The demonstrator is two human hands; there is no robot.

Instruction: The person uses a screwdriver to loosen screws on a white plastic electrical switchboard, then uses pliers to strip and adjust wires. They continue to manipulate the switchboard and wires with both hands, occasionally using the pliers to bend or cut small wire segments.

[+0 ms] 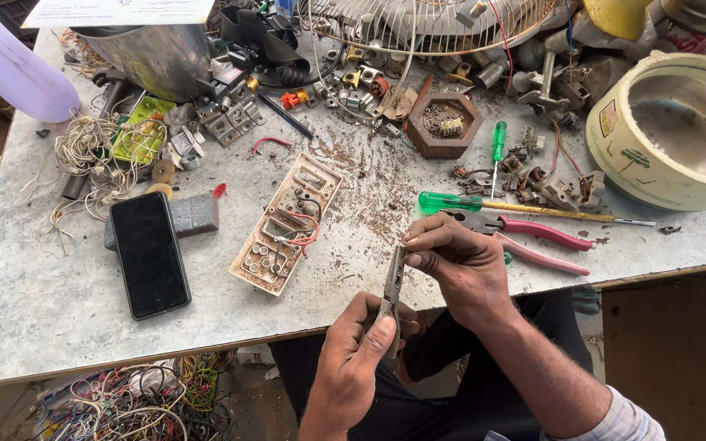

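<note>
Black phone (149,254) lying at 9 o'clock, worn switch plate (288,222) dead centre, green-handled screwdriver (525,209) and red-handled pliers (525,237) at 3, cream pot (614,131) up at 2.

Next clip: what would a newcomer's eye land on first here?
Probably the two hands at bottom centre: the left hand and right hand together hold a thin metal strip upright over the table edge. Next, the black phone lying flat at left, beside an opened switchboard plate. Red-handled pliers and a green-handled screwdriver lie just behind the right hand.
</note>
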